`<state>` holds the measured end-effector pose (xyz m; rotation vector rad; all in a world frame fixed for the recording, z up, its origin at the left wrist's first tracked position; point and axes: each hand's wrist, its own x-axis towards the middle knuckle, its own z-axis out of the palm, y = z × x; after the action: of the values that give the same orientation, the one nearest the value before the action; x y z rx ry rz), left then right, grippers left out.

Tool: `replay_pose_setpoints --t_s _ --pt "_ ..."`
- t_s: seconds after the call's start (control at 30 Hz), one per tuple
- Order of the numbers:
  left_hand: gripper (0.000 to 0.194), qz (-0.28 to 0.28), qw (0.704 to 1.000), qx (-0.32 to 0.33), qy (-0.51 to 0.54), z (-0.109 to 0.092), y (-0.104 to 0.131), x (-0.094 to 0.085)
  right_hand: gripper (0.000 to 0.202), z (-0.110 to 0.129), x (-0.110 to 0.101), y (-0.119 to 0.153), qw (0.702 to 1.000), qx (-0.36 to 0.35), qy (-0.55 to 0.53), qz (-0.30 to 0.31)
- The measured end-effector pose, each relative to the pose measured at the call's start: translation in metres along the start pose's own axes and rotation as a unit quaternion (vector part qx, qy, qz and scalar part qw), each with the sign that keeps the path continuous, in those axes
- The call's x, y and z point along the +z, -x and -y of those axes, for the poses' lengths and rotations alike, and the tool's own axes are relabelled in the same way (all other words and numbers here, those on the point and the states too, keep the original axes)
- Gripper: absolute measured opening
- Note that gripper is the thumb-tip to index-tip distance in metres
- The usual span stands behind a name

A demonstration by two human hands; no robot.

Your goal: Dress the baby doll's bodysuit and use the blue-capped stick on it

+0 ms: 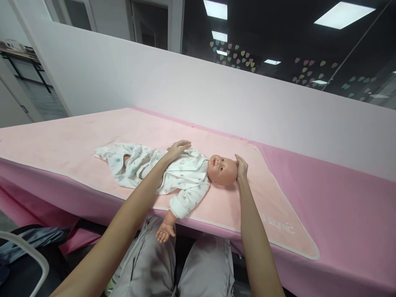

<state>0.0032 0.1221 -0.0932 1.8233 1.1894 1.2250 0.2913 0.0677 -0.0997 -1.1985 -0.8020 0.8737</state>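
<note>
A baby doll (222, 170) lies on its back on a pale pink mat, its head to the right. It wears a white printed two-piece outfit (185, 167). Its near arm hangs over the mat's front edge, the bare doll hand (165, 231) palm up. My left hand (179, 148) rests with fingers stretched out over the far side of the doll's chest; nothing is gripped in it. Against the crown of the doll's head, my right hand (243, 168) is loosely cupped, fingers extended and touching. The doll's far arm is hidden, and its legs are mostly covered by the pants.
The pale pink mat (77, 132) covers a table with a darker pink cover (340, 206). A white wall (198, 90) with a dark window rises behind. My legs are under the front edge. A chair with a pale frame (43, 264) and cloth stands lower left.
</note>
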Motion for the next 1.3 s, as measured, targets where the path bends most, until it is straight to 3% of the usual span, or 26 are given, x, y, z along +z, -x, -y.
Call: replay_pose_setpoints --t_s 0.1,0.2,0.27,0.3,0.4,0.47,0.53,0.57,0.63,0.7,0.77,0.83,0.9,0.97,1.03,1.13,1.17,1.2,1.3 --pt "0.048 0.073 0.975 0.074 0.197 -0.018 0.014 -0.002 0.024 -0.004 -0.001 -0.003 1.000 -0.009 0.000 -0.001" --pt "0.049 0.268 0.952 0.069 0.131 -0.034 0.027 0.003 0.026 -0.004 0.001 0.000 1.000 -0.002 -0.002 0.002" --pt "0.045 0.303 0.949 0.054 0.067 -0.037 0.031 0.008 0.031 0.000 0.002 0.005 1.000 -0.025 0.010 -0.013" --pt "0.043 0.278 0.958 0.044 0.061 -0.036 0.030 0.011 0.034 0.004 0.002 0.008 0.997 -0.058 0.031 -0.029" --pt "0.047 0.114 0.985 -0.020 0.125 -0.027 0.024 0.015 0.039 0.021 0.004 0.021 0.972 -0.192 0.115 -0.073" --pt "0.049 0.034 0.973 -0.086 0.209 -0.023 0.019 0.014 0.034 0.031 0.012 0.035 0.954 -0.249 0.147 -0.075" --pt "0.045 0.016 0.946 -0.138 0.293 -0.023 0.020 0.010 0.022 0.036 0.030 0.050 0.935 -0.296 0.191 -0.030" --pt "0.041 0.019 0.936 -0.149 0.319 -0.025 0.022 0.007 0.016 0.035 0.042 0.056 0.915 -0.329 0.234 0.019" --pt "0.033 0.026 0.936 -0.133 0.324 -0.028 0.032 0.001 0.018 0.031 0.070 0.064 0.765 -0.441 0.426 0.197" --pt "0.030 0.013 0.947 -0.101 0.305 -0.031 0.042 -0.005 0.021 0.025 0.097 0.066 0.620 -0.497 0.547 0.262" --pt "0.030 0.003 0.952 -0.091 0.292 -0.030 0.048 -0.008 0.022 0.020 0.118 0.062 0.553 -0.494 0.622 0.252" --pt "0.029 0.010 0.953 -0.098 0.288 -0.028 0.046 -0.007 0.020 0.019 0.130 0.055 0.535 -0.467 0.665 0.232" --pt "0.028 0.034 0.947 -0.111 0.299 -0.024 0.037 -0.003 0.017 0.023 0.133 0.049 0.552 -0.437 0.674 0.225" --pt "0.028 0.064 0.932 -0.131 0.333 -0.020 0.026 0.003 0.014 0.033 0.130 0.044 0.607 -0.377 0.658 0.238" --pt "0.031 0.065 0.921 -0.140 0.358 -0.017 0.020 0.006 0.018 0.049 0.124 0.042 0.704 -0.275 0.599 0.265" --pt "0.049 0.092 0.928 -0.102 0.347 -0.016 0.019 0.006 0.018 0.083 0.108 0.039 0.879 -0.151 0.380 0.245" --pt "0.055 0.127 0.930 -0.083 0.335 -0.016 0.021 0.004 0.014 0.094 0.101 0.038 0.905 -0.148 0.322 0.233" --pt "0.059 0.175 0.929 -0.067 0.319 -0.017 0.022 0.002 0.011 0.105 0.093 0.037 0.908 -0.169 0.309 0.230" --pt "0.058 0.310 0.916 -0.046 0.251 -0.022 0.025 -0.002 0.014 0.130 0.067 0.035 0.861 -0.261 0.370 0.232"
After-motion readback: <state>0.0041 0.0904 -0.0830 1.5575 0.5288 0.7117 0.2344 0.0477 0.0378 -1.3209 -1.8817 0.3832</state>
